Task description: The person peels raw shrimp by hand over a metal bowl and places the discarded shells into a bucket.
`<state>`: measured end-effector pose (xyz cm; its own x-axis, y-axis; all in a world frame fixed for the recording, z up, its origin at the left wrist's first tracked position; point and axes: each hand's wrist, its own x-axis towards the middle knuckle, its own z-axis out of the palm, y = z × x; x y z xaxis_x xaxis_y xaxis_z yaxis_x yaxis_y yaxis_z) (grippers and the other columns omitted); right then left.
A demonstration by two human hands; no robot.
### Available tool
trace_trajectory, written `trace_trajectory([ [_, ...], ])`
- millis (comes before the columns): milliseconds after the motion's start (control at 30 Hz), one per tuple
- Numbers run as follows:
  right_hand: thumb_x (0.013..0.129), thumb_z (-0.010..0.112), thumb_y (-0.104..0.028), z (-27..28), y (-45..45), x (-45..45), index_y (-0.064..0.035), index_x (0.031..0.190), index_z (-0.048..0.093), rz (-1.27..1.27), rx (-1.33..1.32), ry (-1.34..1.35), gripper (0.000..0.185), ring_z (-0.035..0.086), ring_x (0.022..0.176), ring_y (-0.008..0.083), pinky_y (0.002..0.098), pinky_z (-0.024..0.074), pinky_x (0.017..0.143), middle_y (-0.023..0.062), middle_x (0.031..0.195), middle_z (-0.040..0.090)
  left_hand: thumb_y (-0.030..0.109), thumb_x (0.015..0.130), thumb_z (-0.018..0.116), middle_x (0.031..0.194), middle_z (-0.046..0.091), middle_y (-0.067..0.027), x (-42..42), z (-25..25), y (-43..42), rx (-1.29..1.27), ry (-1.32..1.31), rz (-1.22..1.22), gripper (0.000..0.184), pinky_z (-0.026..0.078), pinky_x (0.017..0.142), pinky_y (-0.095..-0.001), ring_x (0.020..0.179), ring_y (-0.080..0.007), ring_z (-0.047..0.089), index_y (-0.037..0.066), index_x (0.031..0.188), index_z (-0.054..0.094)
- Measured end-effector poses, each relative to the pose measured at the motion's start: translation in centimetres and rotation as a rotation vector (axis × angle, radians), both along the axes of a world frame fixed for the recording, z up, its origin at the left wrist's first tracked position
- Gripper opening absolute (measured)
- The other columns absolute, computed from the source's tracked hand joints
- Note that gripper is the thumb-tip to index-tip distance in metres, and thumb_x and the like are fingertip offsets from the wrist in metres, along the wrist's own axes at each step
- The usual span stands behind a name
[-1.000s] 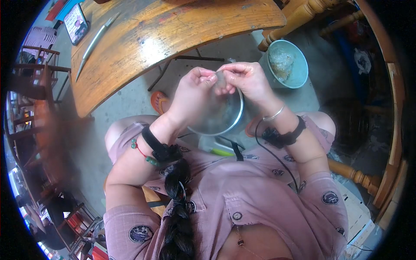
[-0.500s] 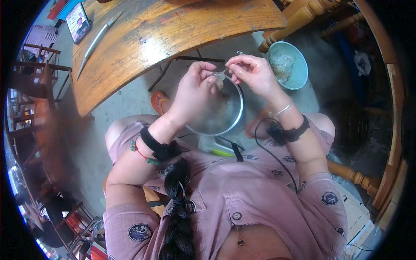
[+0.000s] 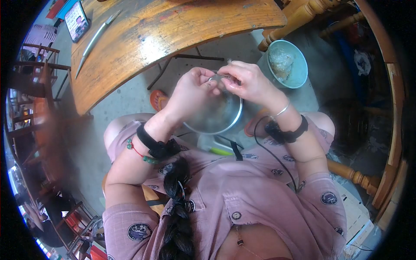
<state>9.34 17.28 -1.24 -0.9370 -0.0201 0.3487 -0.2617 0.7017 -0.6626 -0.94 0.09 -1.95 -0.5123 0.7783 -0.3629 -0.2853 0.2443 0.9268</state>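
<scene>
My left hand (image 3: 190, 95) is closed, its thumb and fingers pinching a small greyish, translucent piece (image 3: 216, 78) whose kind I cannot make out. My right hand (image 3: 251, 83) meets it from the other side, fingertips closed together against the same piece. What lies between the right fingertips is mostly hidden. Both hands are above a round metal basin (image 3: 212, 132), whose inside looks blurred and is partly covered by the left hand.
A light-blue bin (image 3: 302, 65) with a clear plastic bag (image 3: 281, 63) stands to the right. On the wooden table (image 3: 186, 32) ahead lie a phone (image 3: 77, 22) and a slim silver tool (image 3: 94, 42). A black cable (image 3: 277, 158) hangs from my right wrist.
My right hand has moved left and closer to my left hand, its fingers now curled over the piece. The left hand has barely shifted.
</scene>
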Motion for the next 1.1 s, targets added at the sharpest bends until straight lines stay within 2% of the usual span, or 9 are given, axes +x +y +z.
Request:
trace_trajectory([
  [33,0.080,0.066,-0.009,0.1,0.0,0.0,0.0013,0.099,0.062,0.000,0.001,0.000,0.022,0.060,0.068,0.0289,0.0371,0.0505,0.062,0.0143,0.080,0.056,0.004,0.096,0.054,0.086,0.065,-0.0067,0.0,0.2,0.0,0.023,-0.109,0.007,0.020,0.048,0.070,-0.0246,0.075,-0.0112,0.060,-0.004,0.114,0.051],
  [167,0.079,0.065,-0.010,0.1,-0.3,0.0,0.0007,0.096,0.062,0.045,0.069,0.060,0.020,0.061,0.071,0.0315,0.0387,0.0512,0.063,0.0145,0.079,0.057,0.005,0.096,0.054,0.087,0.066,-0.0072,-0.2,0.0,-0.2,0.021,-0.168,-0.001,0.016,0.048,0.070,-0.0248,0.075,-0.0119,0.061,-0.004,0.110,0.053],
  [333,0.080,0.064,-0.011,-0.2,-0.4,0.2,-0.0022,0.089,0.063,0.076,0.109,0.021,0.013,0.060,0.072,0.0321,0.0394,0.0513,0.064,0.0133,0.076,0.057,0.007,0.098,0.053,0.086,0.066,-0.0064,0.1,0.0,-0.1,-0.072,0.025,-0.063,0.013,0.048,0.068,-0.0230,0.074,-0.0105,0.061,-0.003,0.106,0.053],
  [633,0.081,0.063,-0.015,-0.5,-0.1,0.2,-0.0028,0.080,0.063,0.085,0.095,0.040,0.012,0.060,0.069,0.0315,0.0389,0.0505,0.062,0.0127,0.072,0.057,0.008,0.099,0.051,0.086,0.065,-0.0062,0.1,-0.4,-0.2,-0.053,-0.008,-0.060,0.014,0.048,0.069,-0.0223,0.075,-0.0098,0.060,-0.002,0.108,0.052],
  [767,0.081,0.064,-0.014,-0.7,-0.2,0.3,-0.0027,0.086,0.063,0.079,0.123,0.044,0.013,0.061,0.071,0.0325,0.0395,0.0510,0.063,0.0134,0.074,0.057,0.007,0.099,0.049,0.084,0.064,-0.0053,0.2,-0.6,-0.1,-0.053,-0.033,-0.053,0.017,0.048,0.070,-0.0226,0.075,-0.0098,0.060,-0.002,0.113,0.050],
  [867,0.081,0.064,-0.012,-0.5,-0.9,0.4,-0.0025,0.090,0.062,0.056,0.113,0.064,0.014,0.061,0.072,0.0334,0.0406,0.0514,0.064,0.0142,0.076,0.057,0.005,0.099,0.049,0.084,0.063,-0.0053,0.2,-0.3,-0.2,-0.059,0.033,-0.043,0.026,0.048,0.068,-0.0229,0.073,-0.0099,0.059,-0.003,0.123,0.044],
  [933,0.081,0.064,-0.011,-0.5,-1.2,0.3,-0.0024,0.092,0.061,0.048,0.111,0.080,0.014,0.061,0.072,0.0338,0.0411,0.0516,0.065,0.0146,0.078,0.057,0.003,0.098,0.049,0.083,0.063,-0.0058,0.0,-0.9,-0.2,-0.148,0.399,-0.142,0.035,0.048,0.065,-0.0238,0.072,-0.0099,0.060,-0.004,0.130,0.037],
  [1033,0.081,0.064,-0.010,-1.0,-1.1,0.4,-0.0017,0.095,0.061,0.111,0.163,0.015,0.017,0.061,0.073,0.0341,0.0413,0.0523,0.066,0.0151,0.080,0.057,0.002,0.097,0.051,0.083,0.063,-0.0065,0.1,-1.7,-0.5,-0.145,0.489,-0.178,0.039,0.047,0.061,-0.0248,0.071,-0.0101,0.061,-0.004,0.132,0.035],
  [1100,0.080,0.065,-0.011,-1.1,-1.0,0.2,-0.0019,0.101,0.060,0.127,0.213,-0.016,0.024,0.062,0.075,0.0342,0.0408,0.0532,0.067,0.0149,0.083,0.058,0.002,0.097,0.051,0.082,0.063,-0.0065,0.0,-1.9,-0.6,-0.121,0.402,-0.165,0.040,0.047,0.061,-0.0252,0.072,-0.0104,0.061,-0.003,0.133,0.035],
])
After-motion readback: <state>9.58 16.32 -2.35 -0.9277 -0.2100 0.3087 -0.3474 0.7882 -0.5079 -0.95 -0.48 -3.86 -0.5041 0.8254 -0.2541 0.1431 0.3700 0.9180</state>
